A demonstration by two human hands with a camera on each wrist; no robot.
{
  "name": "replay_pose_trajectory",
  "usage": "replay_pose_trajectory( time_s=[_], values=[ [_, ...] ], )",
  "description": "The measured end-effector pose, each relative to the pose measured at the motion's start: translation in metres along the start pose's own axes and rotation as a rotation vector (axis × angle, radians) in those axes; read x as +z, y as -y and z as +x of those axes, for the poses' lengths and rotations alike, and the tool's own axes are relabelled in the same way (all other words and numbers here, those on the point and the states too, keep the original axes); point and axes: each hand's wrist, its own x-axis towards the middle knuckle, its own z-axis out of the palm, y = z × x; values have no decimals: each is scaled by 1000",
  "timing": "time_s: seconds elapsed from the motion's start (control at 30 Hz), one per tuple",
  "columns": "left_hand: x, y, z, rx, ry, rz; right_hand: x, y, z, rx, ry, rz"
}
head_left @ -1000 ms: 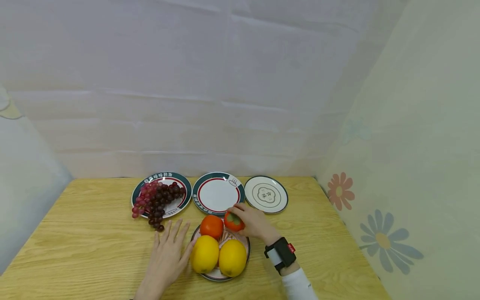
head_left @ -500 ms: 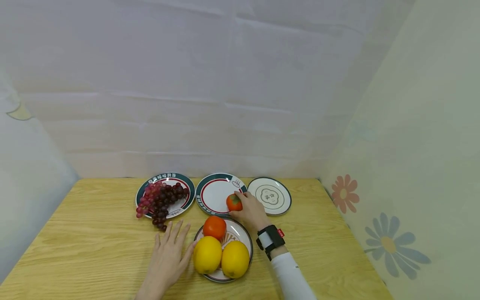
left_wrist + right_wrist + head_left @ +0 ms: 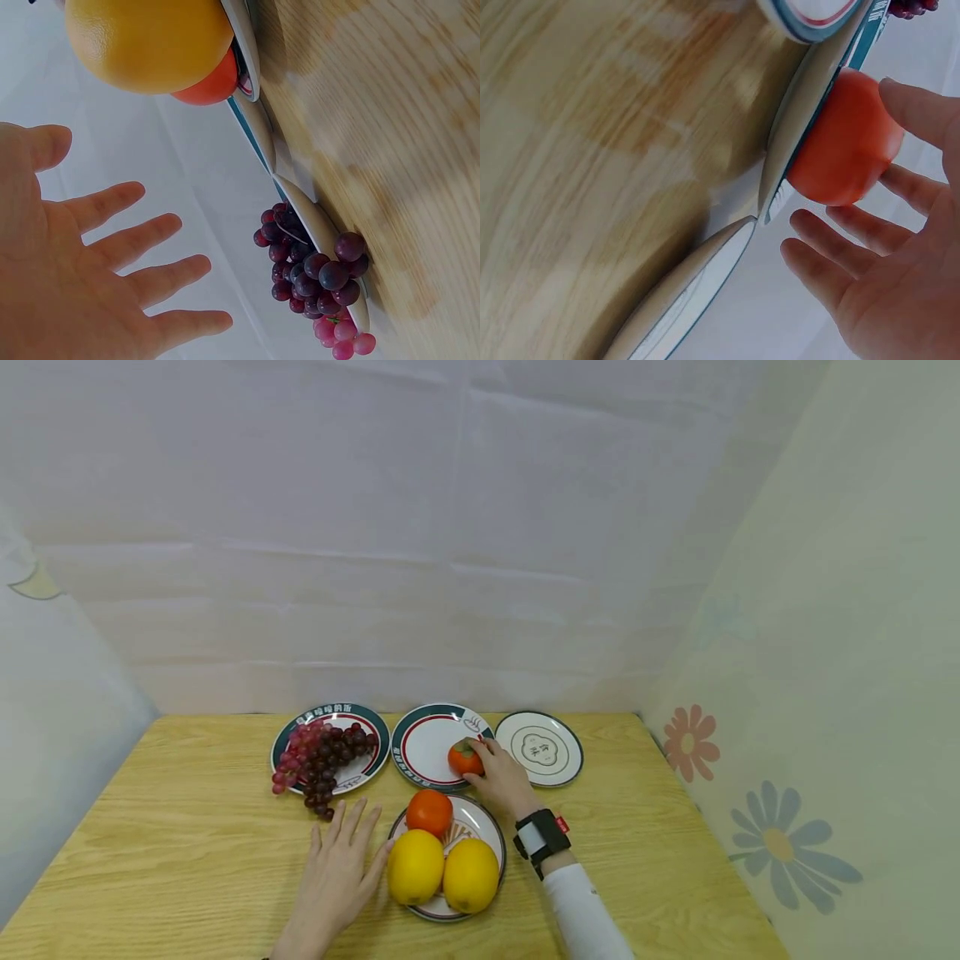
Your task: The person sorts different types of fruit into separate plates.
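Note:
Thumb and fingertips of my right hand [image 3: 501, 774] pinch an orange-red persimmon [image 3: 464, 760] with a green calyx. It sits at the front right of the middle plate [image 3: 422, 745], white with a dark green rim and a red ring. In the right wrist view the thumb meets one side of the persimmon [image 3: 849, 139], and a finger reaches behind it. My left hand [image 3: 335, 866] has its fingers spread, beside the near plate [image 3: 500, 843]. That plate bears two large yellow fruits [image 3: 416, 867] and another orange-red fruit [image 3: 430, 812].
At the back left, a green-rimmed plate [image 3: 365, 779] carries red and dark purple grapes [image 3: 324, 760], some hanging over its front edge. A small white plate [image 3: 557, 767] lies at the back right. All stand on a wooden table [image 3: 187, 827] before a pale cloth [image 3: 375, 568].
My right hand has lifted the persimmon off the near plate and carried it back onto the middle plate. The left hand stays put. The head view has shifted slightly.

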Motion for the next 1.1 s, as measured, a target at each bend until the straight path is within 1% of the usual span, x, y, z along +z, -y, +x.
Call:
replay_pose_trajectory(
  time_s=[0.13, 0.23, 0.33, 0.4, 0.5, 0.63, 0.7, 0.77, 0.87, 0.93, 1.1],
  values=[
    [-1, -1, 0, -2, 9, 2, -5, 3, -6, -17, 1, 18],
    [-1, -1, 0, -2, 11, 7, -10, 8, -10, -52, 4, 20],
    [-1, -1, -1, -1, 10, 9, -14, 14, -13, -122, 19, -1],
    [-1, -1, -1, 2, 6, 10, -17, 20, -15, -198, 34, -32],
    [-1, -1, -2, 5, 0, 10, -25, 32, -19, -299, 95, -69],
    [-1, -1, -1, 5, -4, 10, -33, 49, -25, -408, 227, -121],
    [0, -1, -1, 2, -2, 12, -32, 56, -27, -453, 290, -145],
    [0, -1, -1, -1, 2, 12, -30, 61, -28, -479, 348, -162],
    [0, -2, -2, -4, 8, 11, -24, 66, -29, -506, 400, -186],
    [0, -1, -2, -4, 10, 11, -19, 67, -28, -522, 405, -205],
    [-1, -1, -2, -2, 11, 17, -9, 68, -26, -536, 368, -231]
  ],
)
